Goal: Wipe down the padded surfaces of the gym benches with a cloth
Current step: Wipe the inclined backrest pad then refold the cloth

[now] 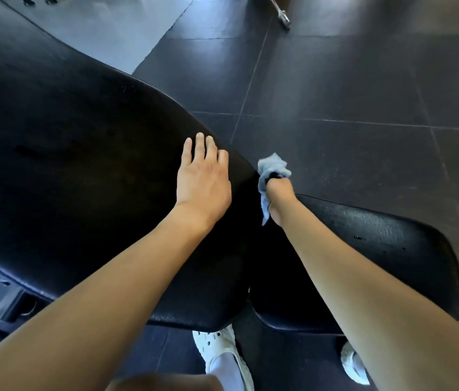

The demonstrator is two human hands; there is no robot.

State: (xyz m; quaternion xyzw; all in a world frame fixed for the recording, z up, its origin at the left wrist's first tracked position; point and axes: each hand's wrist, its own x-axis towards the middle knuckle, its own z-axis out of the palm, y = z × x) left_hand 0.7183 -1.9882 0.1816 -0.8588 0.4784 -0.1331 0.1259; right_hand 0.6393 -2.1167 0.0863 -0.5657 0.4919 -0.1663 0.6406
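One cloth (273, 166) bunched in the right hand's (280, 197) curled fingers; left hand (203, 182) lies flat, fingers straight, on the bigger pad (67, 150) of two.

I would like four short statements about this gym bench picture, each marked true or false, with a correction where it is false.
1. The left hand lies flat on the large black pad. True.
2. The right hand holds a red sponge. False: it grips a light blue cloth.
3. The cloth is spread flat on the seat pad. False: it is bunched in the right hand.
4. The person wears white shoes. True.
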